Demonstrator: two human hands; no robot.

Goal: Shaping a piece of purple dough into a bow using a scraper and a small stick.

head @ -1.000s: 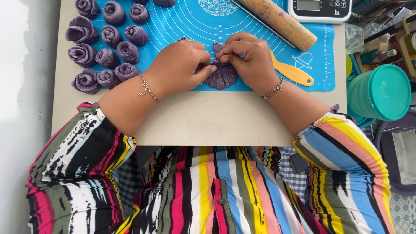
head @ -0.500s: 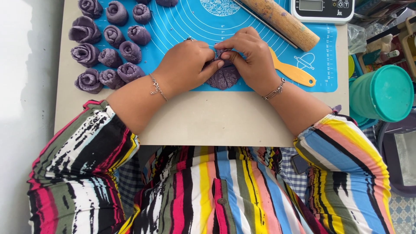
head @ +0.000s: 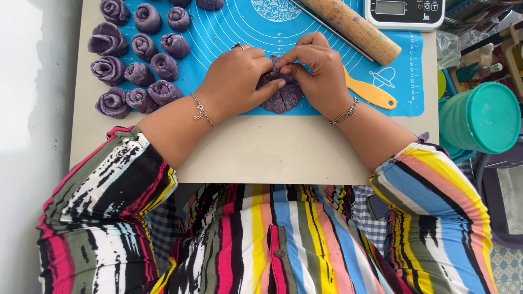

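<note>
Left hand, right hand: fingers of both pinching purple dough on blue mat.

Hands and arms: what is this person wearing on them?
Both arms have bright striped sleeves pushed up past the wrists. The left hand has a ring and a thin silver charm bracelet. The right hand has a chain bracelet.

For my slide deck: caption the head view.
Both hands, left hand and right hand, pinch purple dough on a blue mat beside finished dough roses.
</note>
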